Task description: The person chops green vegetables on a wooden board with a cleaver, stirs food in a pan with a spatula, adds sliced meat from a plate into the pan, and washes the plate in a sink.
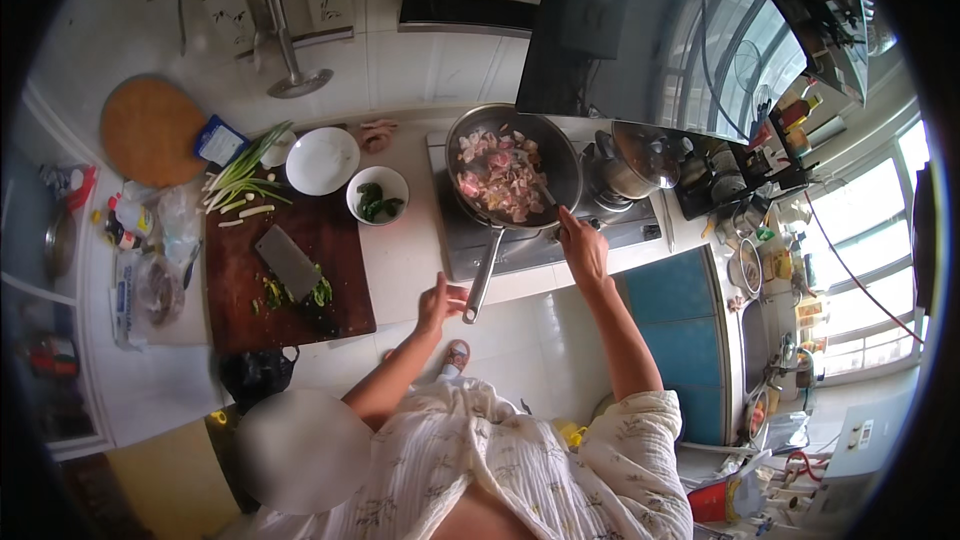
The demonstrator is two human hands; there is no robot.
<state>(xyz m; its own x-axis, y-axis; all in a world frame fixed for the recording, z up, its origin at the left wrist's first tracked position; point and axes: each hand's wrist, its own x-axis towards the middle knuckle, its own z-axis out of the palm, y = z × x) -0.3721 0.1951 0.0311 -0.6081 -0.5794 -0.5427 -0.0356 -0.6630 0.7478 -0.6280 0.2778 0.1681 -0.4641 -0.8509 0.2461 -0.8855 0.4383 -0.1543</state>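
A deep frying pan [562, 142] stands on the gas stove, with sliced meat [499, 169] in it, partly pink and partly pale. My right hand [586, 247] grips the handle of a spatula [538, 184], whose blade reaches in among the meat. Towards me points the pan's metal handle [487, 266]. Just left of its end is my left hand [437, 305], fingers apart and holding nothing; whether a fingertip touches the handle I cannot tell. Left of the pan sit a white bowl with dark green pieces [377, 196] and an empty white bowl [322, 161].
A cleaver [289, 262] lies on the dark wooden cutting board [232, 277] beside chopped greens [321, 289] and scallions [244, 176]. A lidded pot [626, 172] occupies the right burner. The range hood [622, 45] overhangs the stove. A black plastic bag [259, 375] hangs below the board.
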